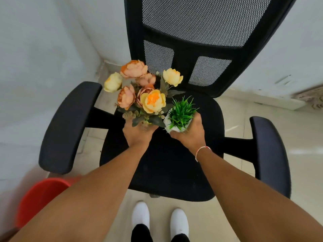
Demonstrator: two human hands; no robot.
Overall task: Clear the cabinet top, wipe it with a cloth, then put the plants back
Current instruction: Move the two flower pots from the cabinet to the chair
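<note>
A: From the head camera, what is each hand doing?

B: The left hand (138, 135) is wrapped around the base of the flower bouquet (139, 89), peach and yellow blooms standing up and away from the palm. Its container is hidden under the leaves. The right hand (189, 132) is clasped around the small white pot of the green grass plant (181, 114).

A: Where do the plants sit?

B: Both are over the seat of the black office chair (166, 163), toward its back edge, side by side with leaves nearly touching. I cannot tell whether their bases rest on the seat or hang just above it.

A: So which relation matters for the next move?

B: Each plant lies directly ahead of its own hand, long axis roughly upright, bouquet leaning slightly left toward the armrest (70, 126). I judge any lift or set-down must go straight along that axis. The cabinet top is out of view.
</note>
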